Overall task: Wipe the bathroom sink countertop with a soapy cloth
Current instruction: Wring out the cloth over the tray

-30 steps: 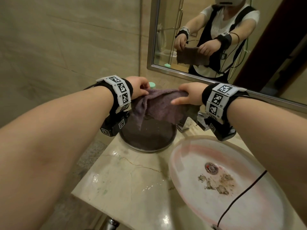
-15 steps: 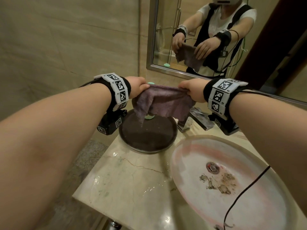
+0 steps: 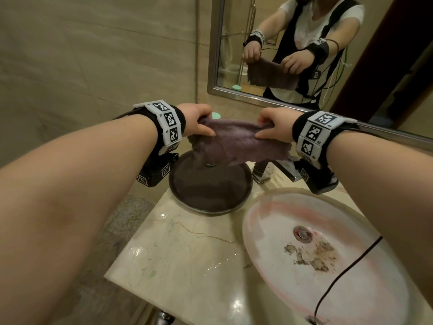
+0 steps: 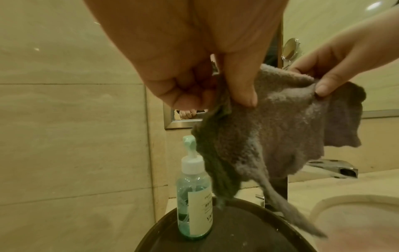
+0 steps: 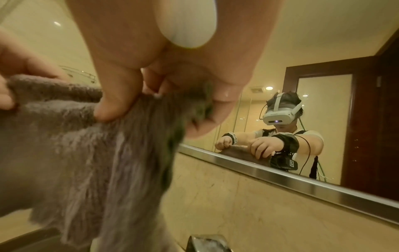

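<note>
A grey-purple cloth hangs spread in the air between both hands, above a dark round tray. My left hand pinches its left top edge with thumb and curled fingers. My right hand pinches the right top edge. From the left wrist camera, the cloth droops with one tail reaching down over the tray; the left thumb presses it, and the right hand grips its far edge. The right wrist view is filled by the cloth. The marble countertop lies below, wet in spots.
A clear green pump soap bottle stands on the tray at the back left. A chrome faucet sits behind the white oval sink, which has brown dirt near its drain. A mirror is on the wall behind. A black cable crosses the basin.
Both hands have pulled apart and shifted their pinch, so the bunched cloth is now stretched wider between them above the tray.
</note>
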Motion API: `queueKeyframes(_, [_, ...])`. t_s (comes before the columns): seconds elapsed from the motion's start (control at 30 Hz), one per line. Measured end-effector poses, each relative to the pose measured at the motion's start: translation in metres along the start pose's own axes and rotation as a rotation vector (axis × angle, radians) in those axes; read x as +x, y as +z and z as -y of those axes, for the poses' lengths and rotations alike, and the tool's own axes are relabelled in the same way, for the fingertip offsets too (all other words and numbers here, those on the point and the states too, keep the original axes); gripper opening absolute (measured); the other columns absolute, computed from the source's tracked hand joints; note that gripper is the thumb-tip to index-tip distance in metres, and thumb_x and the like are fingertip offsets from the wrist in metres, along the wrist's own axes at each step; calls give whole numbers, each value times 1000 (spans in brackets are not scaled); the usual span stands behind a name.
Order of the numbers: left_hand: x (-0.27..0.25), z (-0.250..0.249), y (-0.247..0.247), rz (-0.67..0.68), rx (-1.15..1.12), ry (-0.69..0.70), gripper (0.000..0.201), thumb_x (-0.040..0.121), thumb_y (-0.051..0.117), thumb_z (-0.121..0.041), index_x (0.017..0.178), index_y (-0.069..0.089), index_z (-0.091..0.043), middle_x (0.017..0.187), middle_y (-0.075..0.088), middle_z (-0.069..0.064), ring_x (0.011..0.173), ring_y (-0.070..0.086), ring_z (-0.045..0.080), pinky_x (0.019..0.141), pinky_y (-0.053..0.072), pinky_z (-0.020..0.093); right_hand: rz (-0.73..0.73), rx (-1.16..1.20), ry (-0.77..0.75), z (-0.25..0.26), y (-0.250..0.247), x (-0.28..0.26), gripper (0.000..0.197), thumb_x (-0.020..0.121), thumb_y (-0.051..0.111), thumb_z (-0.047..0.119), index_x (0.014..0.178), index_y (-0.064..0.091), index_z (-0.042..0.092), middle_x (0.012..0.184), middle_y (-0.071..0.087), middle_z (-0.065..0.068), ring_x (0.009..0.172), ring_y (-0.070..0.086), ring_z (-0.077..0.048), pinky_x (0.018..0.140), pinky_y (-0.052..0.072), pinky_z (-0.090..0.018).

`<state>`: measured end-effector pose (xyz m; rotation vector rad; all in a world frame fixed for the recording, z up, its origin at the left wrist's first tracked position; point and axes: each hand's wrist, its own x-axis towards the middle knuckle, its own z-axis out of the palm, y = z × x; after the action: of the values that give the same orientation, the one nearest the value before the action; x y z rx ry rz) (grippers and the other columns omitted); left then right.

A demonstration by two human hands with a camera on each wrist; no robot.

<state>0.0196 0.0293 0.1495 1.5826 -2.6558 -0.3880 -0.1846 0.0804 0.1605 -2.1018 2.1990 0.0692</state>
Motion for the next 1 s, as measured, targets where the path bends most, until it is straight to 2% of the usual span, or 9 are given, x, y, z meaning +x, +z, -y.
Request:
queueKeyframes(0.17, [3, -2, 4, 15, 30, 4, 22, 91, 55, -19, 110, 53, -7, 115, 57, 15, 104, 54, 30, 80, 40, 31, 32, 26, -1, 1, -3, 0, 39, 86, 61, 33, 121, 54, 19, 119, 60, -5, 107, 56, -24, 84, 43, -30])
queueKeyframes(0.33, [4, -3, 4, 25, -32, -78, 13, 92, 48, -22, 102, 48, -14, 94, 53, 6, 86, 50, 23, 73, 39, 29, 57, 24, 71, 3, -2, 1, 42, 89, 54, 41, 122, 57, 15, 119, 61, -9, 110, 57, -27, 90, 45, -35])
queueKeyframes(0.47, [2, -4, 9, 18, -139, -115, 14, 92, 49, -27, 102, 48, -17, 89, 58, 6, 75, 56, 23, 54, 41, 25, 98, 71, 169, 5, -1, -1, 50, 89, 51, 49, 122, 60, 13, 120, 62, -9, 113, 56, -27, 92, 44, -35])
queueKeyframes(0.6, [1, -10, 11, 39, -155, -112, 39, 96, 43, -38, 120, 54, -10, 115, 63, 12, 90, 57, 27, 76, 43, 30, 120, 179, 253, 12, 1, 3, 52, 91, 50, 44, 126, 58, 6, 126, 59, -13, 118, 55, -29, 98, 44, -36])
queueKeyframes(0.67, [0, -15, 13, 55, -164, -99, 43, 98, 37, -41, 124, 56, -12, 121, 62, 11, 107, 58, 28, 89, 44, 31, 126, 394, 310, 17, 3, 8, 51, 89, 56, 38, 125, 57, 3, 113, 64, -13, 111, 60, -31, 99, 48, -40])
queueKeyframes(0.77, [1, -18, 17, 52, -271, -106, 45, 98, 36, -41, 129, 54, -15, 128, 59, 11, 118, 56, 27, 102, 44, 32, 180, 817, 352, 30, 4, 6, 38, 94, 51, 23, 121, 54, -3, 78, 61, -13, 70, 70, -25, 76, 58, -39])
queueKeyframes(0.83, [3, -18, 19, 45, -412, -121, 46, 97, 39, -42, 133, 52, -15, 136, 54, 11, 124, 52, 27, 106, 43, 37, 245, 1032, 363, 39, 4, 0, 35, 99, 42, 17, 124, 50, -5, 74, 60, -12, 46, 67, -18, 57, 59, -33])
queueKeyframes(0.9, [5, -16, 21, 41, -544, -131, 45, 96, 42, -41, 131, 53, -13, 135, 55, 13, 124, 53, 29, 106, 43, 40, 290, 1160, 340, 43, 4, -4, 37, 101, 35, 14, 129, 45, -6, 80, 60, -13, 58, 65, -21, 59, 59, -35])
queueKeyframes(1.0, [4, -14, 23, 57, -678, -131, 41, 97, 43, -35, 127, 55, -9, 128, 59, 17, 118, 57, 32, 103, 45, 44, 318, 1249, 305, 48, 3, -8, 36, 100, 32, 7, 131, 43, -7, 89, 62, -17, 77, 64, -24, 57, 58, -28])
